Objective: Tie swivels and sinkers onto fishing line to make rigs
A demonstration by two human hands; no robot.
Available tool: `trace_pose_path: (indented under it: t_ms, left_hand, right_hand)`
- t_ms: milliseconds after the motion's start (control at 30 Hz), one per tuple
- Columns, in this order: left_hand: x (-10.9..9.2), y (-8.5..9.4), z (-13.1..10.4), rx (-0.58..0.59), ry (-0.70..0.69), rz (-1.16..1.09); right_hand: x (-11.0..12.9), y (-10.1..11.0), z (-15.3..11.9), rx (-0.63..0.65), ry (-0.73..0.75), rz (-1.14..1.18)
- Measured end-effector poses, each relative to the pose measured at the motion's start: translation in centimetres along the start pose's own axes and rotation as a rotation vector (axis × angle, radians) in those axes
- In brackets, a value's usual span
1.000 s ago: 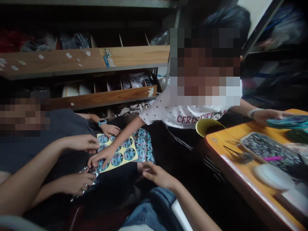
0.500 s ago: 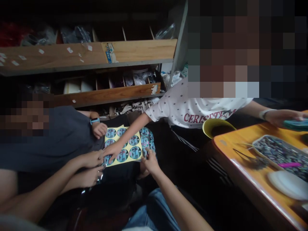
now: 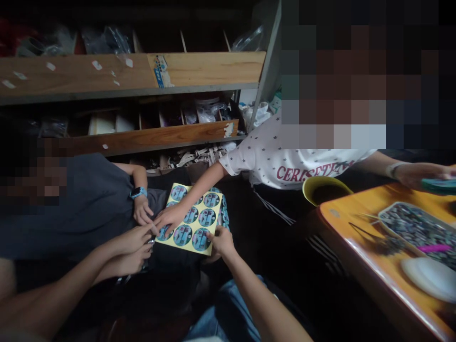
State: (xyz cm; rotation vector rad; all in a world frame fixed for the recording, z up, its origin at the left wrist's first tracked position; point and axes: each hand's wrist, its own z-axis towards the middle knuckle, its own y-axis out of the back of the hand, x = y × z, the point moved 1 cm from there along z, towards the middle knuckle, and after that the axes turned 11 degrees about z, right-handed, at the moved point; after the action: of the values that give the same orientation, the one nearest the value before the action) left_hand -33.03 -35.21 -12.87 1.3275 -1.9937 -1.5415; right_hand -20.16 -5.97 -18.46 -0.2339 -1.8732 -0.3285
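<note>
A yellow sheet of round blue stickers [image 3: 183, 235] lies tilted over other sticker sheets [image 3: 225, 213] on a dark lap. My right hand [image 3: 221, 241] pinches its right edge between thumb and fingers. At the sheet's left corner, my left hand [image 3: 133, 240] has its fingers drawn together; what they hold is hidden. Just beneath it is another person's hand [image 3: 133, 262], near a small shiny metal piece [image 3: 151, 242]. A co-worker's hand [image 3: 171, 216] presses on the sheet from above. The hand with a blue watch [image 3: 142, 211] reaches to the same corner.
On the right, an orange table [image 3: 342, 209] carries a tray of small dark pieces [image 3: 409, 223], a magenta stick [image 3: 434, 248] and a white lid-like disc [image 3: 432, 278]. A yellow bucket [image 3: 315, 190] stands beside it. Shelves with wooden fronts [image 3: 210, 71] hold plastic bags behind.
The sticker sheet has turned and shifted right, covering more of the sheets below. My right hand now grips its edge. The hand with the watch has come down to the sheet's left corner.
</note>
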Motion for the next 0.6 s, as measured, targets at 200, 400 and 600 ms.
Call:
trace_pose_path:
  t_ms: [200, 400, 600]
  left_hand:
    - [-2.9, 2.5, 0.0, -0.054, 0.031, 0.032]
    - [-10.1, 7.9, -0.5, -0.243, -0.119, 0.002]
    - [-20.9, 11.2, 2.1, -0.39, -0.551, -0.131]
  right_hand:
    - [-0.7, 2.0, -1.6, -0.023, -0.053, 0.089]
    - [2.0, 6.0, -6.1, -0.012, 0.168, 0.341]
    - [6.4, 12.5, -14.5, -0.062, 0.391, 0.428]
